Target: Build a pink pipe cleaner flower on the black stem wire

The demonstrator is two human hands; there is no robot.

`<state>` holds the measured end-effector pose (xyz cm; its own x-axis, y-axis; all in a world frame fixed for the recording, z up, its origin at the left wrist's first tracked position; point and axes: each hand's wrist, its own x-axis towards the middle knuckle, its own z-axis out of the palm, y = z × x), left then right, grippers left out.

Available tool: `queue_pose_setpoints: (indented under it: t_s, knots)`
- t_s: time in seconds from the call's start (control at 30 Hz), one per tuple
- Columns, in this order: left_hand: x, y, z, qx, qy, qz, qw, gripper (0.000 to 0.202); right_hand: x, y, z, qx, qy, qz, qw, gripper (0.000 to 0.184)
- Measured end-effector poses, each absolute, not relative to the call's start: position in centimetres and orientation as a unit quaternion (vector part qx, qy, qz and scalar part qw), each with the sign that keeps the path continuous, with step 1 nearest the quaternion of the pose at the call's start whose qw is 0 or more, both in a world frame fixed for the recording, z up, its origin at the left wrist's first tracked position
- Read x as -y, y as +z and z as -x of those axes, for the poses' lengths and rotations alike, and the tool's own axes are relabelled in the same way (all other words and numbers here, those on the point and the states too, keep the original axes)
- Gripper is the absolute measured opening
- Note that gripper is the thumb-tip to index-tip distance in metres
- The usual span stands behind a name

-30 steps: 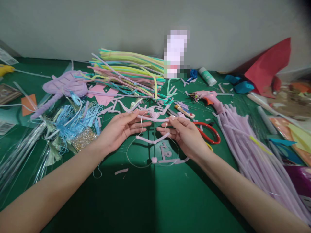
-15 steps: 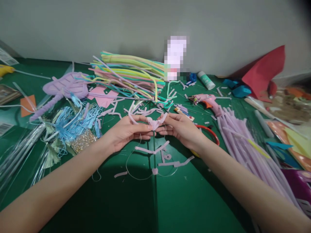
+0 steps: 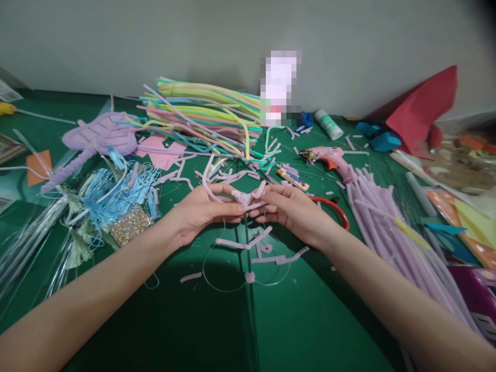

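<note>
Between my hands is a pale lilac pipe cleaner piece (image 3: 243,198), bent into a small folded shape with ends sticking up. My left hand (image 3: 203,211) pinches it from the left, thumb on its lower part. My right hand (image 3: 292,207) grips its right side, fingertips close to the left thumb. Just below, a lilac V-shaped pipe cleaner strip (image 3: 244,244) and a small lilac tuft (image 3: 250,278) line up with a thin dark stem. A fine clear loop (image 3: 209,281) curves around them; how it joins the held piece is hidden by my fingers.
Multicoloured pipe cleaners (image 3: 201,111) lie at the back, with a pink glue gun (image 3: 329,157) to the right. Red-handled scissors (image 3: 337,212) sit behind my right wrist. Lilac pipe cleaners (image 3: 387,232) spread on the right; blue tassels (image 3: 108,194) and a gold bead packet (image 3: 129,223) lie left.
My right fingers have shifted slightly on the lilac piece, and a lilac strip now shows stretched between both hands. The view has tilted a little.
</note>
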<state>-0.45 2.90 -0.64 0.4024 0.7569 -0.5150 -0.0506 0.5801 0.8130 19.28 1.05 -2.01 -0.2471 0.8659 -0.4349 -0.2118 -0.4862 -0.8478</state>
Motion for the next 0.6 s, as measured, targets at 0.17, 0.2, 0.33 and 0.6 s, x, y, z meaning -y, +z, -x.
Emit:
queue_pose_setpoints:
  t_s: [0.17, 0.2, 0.33, 0.6]
  knots:
    - [-2.78, -0.45, 0.44, -0.484, 0.268, -0.373, 0.745, 0.029, -0.72, -2.06, -19.66, 0.360, 0.727, 0.469, 0.351, 0.023]
    - [-2.78, -0.47, 0.49, -0.479, 0.269, -0.377, 0.746, 0.029, -0.70, -2.02, -19.71, 0.364, 0.725, 0.471, 0.346, 0.024]
    - [-2.88, -0.65, 0.75, -0.461, 0.262, -0.391, 0.752, 0.029, -0.56, -1.84, -19.67, 0.380, 0.721, 0.484, 0.319, 0.026]
    - [-2.90, -0.84, 0.94, -0.442, 0.249, -0.395, 0.766, 0.022, -0.42, -2.16, -19.47, 0.443, 0.686, 0.472, 0.332, 0.027]
